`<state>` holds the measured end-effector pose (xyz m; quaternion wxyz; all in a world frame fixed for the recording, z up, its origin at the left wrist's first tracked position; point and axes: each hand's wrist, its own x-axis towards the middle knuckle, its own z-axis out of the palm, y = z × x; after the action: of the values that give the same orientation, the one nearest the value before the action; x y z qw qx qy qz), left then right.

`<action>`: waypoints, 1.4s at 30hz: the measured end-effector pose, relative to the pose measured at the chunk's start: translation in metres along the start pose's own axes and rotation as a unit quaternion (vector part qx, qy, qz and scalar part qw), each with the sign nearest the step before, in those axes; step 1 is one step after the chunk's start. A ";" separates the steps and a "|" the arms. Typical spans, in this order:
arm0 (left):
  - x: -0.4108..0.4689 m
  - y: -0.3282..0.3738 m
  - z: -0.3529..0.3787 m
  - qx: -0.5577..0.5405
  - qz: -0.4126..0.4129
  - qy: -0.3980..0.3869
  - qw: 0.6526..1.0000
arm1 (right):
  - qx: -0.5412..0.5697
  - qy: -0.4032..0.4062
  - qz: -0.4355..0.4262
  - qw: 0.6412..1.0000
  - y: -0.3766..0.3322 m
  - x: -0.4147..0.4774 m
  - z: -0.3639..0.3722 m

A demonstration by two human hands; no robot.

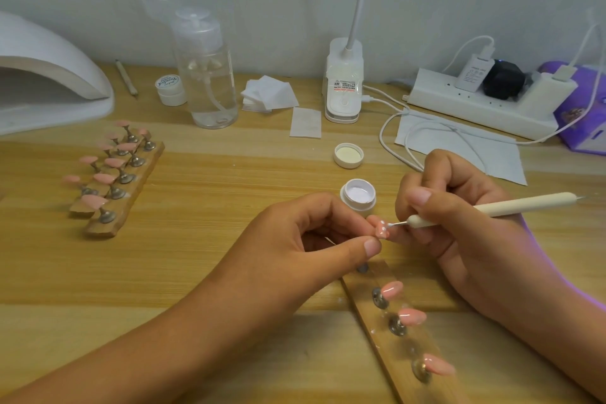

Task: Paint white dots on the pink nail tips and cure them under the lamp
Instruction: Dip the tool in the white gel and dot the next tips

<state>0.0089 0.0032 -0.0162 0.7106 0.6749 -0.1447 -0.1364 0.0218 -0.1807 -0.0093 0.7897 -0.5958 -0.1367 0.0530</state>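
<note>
Right now my left hand [314, 239] has its thumb and forefinger closed in a pinch on the small glossy pink nail tip [382, 230], which sits between my two hands just above the near end of the long wooden holder strip [362, 297]. I cannot tell whether its metal stud is lifted off the strip or sits on it. My right hand [459, 223] grips the cream pen-shaped dotting tool [492, 208] like a pencil, and its fine metal point [392, 224] is touching or just beside the tip's right edge, where a few white dots already show. Those dots are the worry, since they look wet. My thumb pad lies just beside them, and a small roll of the pinch would smear them. If I drag the point instead of lifting it straight off, a round dot turns into a comma. An overloaded point would let two dots run together. Three more pink tips [412, 316] stand on the strip under my right wrist, so a dropped wrist could brush them. The small open white jar of white gel [358, 195] stands just behind my knuckles and is easy to knock. The white domed curing lamp [49, 75] is well apart at the far left. That makes a long carry for uncured dots, and any tilt or bump on the way could spoil them.
</note>
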 end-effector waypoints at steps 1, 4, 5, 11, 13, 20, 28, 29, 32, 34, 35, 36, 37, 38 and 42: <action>0.000 0.000 0.000 0.004 0.001 -0.002 1.000 | 0.008 -0.002 0.001 1.000 0.000 0.000 0.000; 0.000 -0.001 0.001 0.019 0.006 -0.002 1.000 | 0.016 -0.013 -0.001 1.000 -0.001 0.000 -0.001; 0.001 -0.001 0.001 0.022 0.007 -0.001 1.000 | 0.016 -0.020 -0.004 1.000 -0.001 0.000 -0.002; 0.001 -0.001 0.001 0.022 0.001 -0.004 1.000 | -0.020 -0.057 -0.017 0.998 0.001 -0.002 -0.006; 0.000 -0.001 0.001 0.035 0.003 -0.001 0.999 | -0.009 -0.036 -0.017 0.999 0.001 -0.002 -0.007; 0.000 -0.001 0.000 0.035 0.004 0.002 0.999 | -0.158 0.058 -0.106 0.980 -0.014 0.010 -0.009; 0.007 0.001 -0.010 -0.102 0.007 0.100 0.990 | -0.269 0.036 -0.182 0.945 0.001 0.038 0.000; 0.008 0.001 -0.012 -0.116 0.004 0.110 0.987 | -0.278 0.030 -0.188 0.942 0.005 0.038 -0.001; 0.011 0.000 -0.015 -0.151 -0.008 0.131 0.980 | -0.309 0.020 -0.197 0.930 0.011 0.035 -0.005; 0.012 0.000 -0.017 -0.175 -0.012 0.142 0.974 | -0.326 0.024 -0.196 0.924 0.010 0.034 -0.007; 0.012 -0.001 -0.017 -0.177 -0.011 0.143 0.974 | -0.343 0.022 -0.195 0.919 0.010 0.034 -0.008; 0.012 -0.001 -0.016 -0.171 -0.008 0.142 0.975 | -0.360 0.017 -0.193 0.913 0.010 0.034 -0.007; 0.012 -0.001 -0.016 -0.158 -0.004 0.141 0.977 | -0.374 0.010 -0.190 0.908 0.010 0.034 -0.007; 0.012 -0.002 -0.016 -0.145 0.001 0.138 0.980 | -0.386 0.002 -0.184 0.904 0.011 0.034 -0.006; 0.012 -0.002 -0.015 -0.127 0.008 0.131 0.983 | -0.420 -0.022 -0.156 0.894 0.010 0.035 -0.004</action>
<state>0.0261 0.0124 -0.0183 0.8044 0.5901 -0.0374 -0.0579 0.0570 -0.1732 -0.0143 0.4609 -0.8416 -0.2546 -0.1203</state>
